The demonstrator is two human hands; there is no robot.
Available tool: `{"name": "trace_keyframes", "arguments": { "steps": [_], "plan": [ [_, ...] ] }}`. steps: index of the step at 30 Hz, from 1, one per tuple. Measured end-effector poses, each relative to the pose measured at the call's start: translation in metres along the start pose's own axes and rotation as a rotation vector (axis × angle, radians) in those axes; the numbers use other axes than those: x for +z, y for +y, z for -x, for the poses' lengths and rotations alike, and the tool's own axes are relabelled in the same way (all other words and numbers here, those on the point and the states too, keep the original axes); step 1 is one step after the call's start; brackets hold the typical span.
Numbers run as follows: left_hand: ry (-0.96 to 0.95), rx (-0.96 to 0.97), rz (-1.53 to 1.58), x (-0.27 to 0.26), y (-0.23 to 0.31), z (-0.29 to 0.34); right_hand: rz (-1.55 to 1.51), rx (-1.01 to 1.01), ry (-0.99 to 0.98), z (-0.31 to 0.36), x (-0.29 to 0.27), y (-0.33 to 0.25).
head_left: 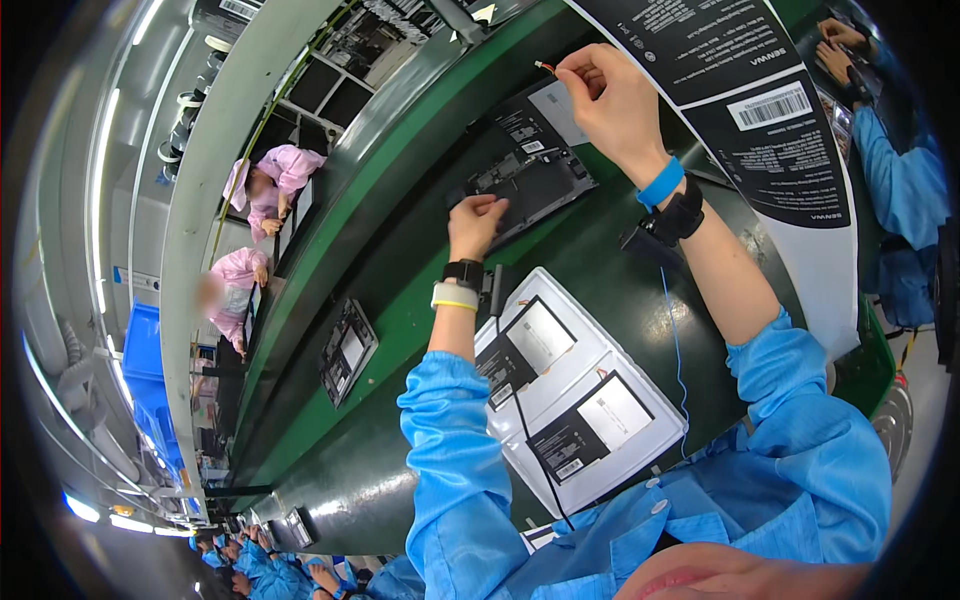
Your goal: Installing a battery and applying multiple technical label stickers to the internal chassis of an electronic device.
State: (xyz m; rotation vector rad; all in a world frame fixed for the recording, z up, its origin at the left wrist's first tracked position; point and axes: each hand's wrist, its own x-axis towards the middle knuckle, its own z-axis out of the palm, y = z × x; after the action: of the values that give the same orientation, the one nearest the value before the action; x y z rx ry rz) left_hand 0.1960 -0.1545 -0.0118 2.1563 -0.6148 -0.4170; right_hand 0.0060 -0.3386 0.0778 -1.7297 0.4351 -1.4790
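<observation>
So, head view, the only one here: a small wired lead [545, 67] is pinched between thumb and forefinger of the right hand [610, 105], lifted above the work, probably so the thin wires can be kept free of everything below. Where the other end goes can't really be made out. The left hand [475, 222] is curled at the near-left edge of an opened device [545, 195], maybe so the casing is kept steady, but whether it's actually gripped or just touched can't be told

The device is laid at a slant on the green bench [430, 385], with its innards facing up, presumably so they can be reached. Nearer the body, a white tray [637, 455] is parked with black-and-white flat packs [590, 425] lying in it, likely so they're kept apart and handy. Another opened unit [348, 352] is left off to the left. A long printed sheet [775, 165] is seen beside the right forearm; what it's held by isn't shown
</observation>
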Motion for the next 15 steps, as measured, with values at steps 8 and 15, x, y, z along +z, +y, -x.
{"name": "trace_keyframes", "arguments": {
  "steps": [8,15],
  "plan": [
    [-0.032,0.100,-0.031,0.015,-0.021,-0.031,-0.025,-0.043,0.034,0.001,0.009,-0.005],
    [0.191,0.097,-0.333,0.024,-0.008,-0.030,0.031,0.032,-0.031,0.010,0.009,0.003]
  ]
}}
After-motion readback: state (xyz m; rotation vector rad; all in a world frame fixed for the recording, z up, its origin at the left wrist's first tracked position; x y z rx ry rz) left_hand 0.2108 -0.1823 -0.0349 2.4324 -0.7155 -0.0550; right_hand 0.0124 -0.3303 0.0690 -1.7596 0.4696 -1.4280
